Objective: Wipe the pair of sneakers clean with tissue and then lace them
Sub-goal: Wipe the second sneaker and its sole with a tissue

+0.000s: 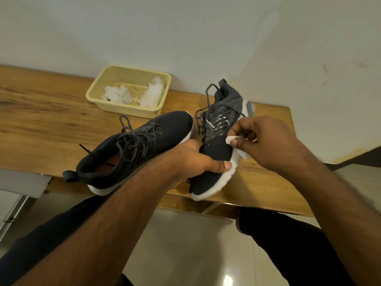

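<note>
Two dark grey sneakers with white soles lie on a wooden table [41, 124]. The left sneaker [144, 145] rests on its sole, laces loose, heel toward me. The right sneaker [218, 129] is tipped on its side with its toe near the table's front edge. My left hand [198, 159] grips the toe end of the right sneaker, thumb on the white sole. My right hand [261, 141] pinches a white tissue [233, 139] against that sneaker's side near the sole.
A cream plastic basket [97, 87] with crumpled white tissues [117, 93] stands at the back of the table against the wall. My legs in dark trousers sit below the table's front edge, above a tiled floor.
</note>
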